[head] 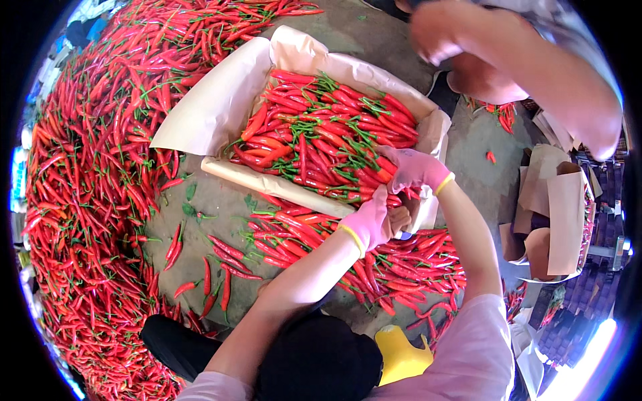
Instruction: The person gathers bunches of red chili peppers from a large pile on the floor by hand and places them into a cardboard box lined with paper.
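Observation:
A carton lined with brown paper (215, 100) lies before me, filled with red chilli peppers (326, 120) with green stems. My right hand (419, 170), in a pink glove with a yellow cuff, curls around some peppers at the carton's near right corner. Beside it, my left hand (368, 223) wears a matching glove, with bare fingertips showing. Its fingers are bent at the carton's near edge, and the thumb reaches over the peppers. Whether it grips anything is hidden. More loose peppers (401, 270) lie on the floor under my forearms.
A large heap of red chillies (95, 200) covers the left side. Scattered peppers (225, 255) lie on the concrete floor (190, 215). Another person's arm (531, 65) reaches in at upper right. Paper-lined cartons (556, 215) stand at right. A yellow plastic object (401, 356) is beside me.

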Motion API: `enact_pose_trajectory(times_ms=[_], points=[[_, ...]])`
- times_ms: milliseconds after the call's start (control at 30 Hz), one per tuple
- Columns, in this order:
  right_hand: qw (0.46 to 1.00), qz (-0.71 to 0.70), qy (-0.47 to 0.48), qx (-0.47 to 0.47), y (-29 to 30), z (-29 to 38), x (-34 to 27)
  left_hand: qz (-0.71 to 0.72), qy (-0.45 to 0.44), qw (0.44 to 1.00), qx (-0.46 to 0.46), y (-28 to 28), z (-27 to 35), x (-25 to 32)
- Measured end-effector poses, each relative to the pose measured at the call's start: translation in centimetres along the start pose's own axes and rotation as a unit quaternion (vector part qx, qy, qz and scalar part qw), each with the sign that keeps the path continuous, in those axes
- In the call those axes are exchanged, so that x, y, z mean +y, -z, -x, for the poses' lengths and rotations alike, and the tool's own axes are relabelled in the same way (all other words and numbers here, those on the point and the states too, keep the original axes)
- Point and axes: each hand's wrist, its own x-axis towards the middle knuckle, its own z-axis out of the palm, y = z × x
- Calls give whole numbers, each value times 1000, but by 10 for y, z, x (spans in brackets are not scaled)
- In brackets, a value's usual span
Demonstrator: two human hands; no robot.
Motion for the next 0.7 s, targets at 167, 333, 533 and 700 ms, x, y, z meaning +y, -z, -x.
enact_pose_trajectory(times_ms=[167, 333, 533, 700], points=[[990, -32, -28, 138, -5, 16, 17, -390, -202, 876, 201, -46, 42, -32], [988, 89, 14, 129, -13, 8, 26, -872, -387, 200, 225, -45, 52, -9], [985, 96, 8, 140, 13, 0, 11, -924, -328, 69, 183, -27, 57, 24], [909, 134, -93, 384, -20, -26, 42, -925, -242, 116, 270, -38, 46, 24]])
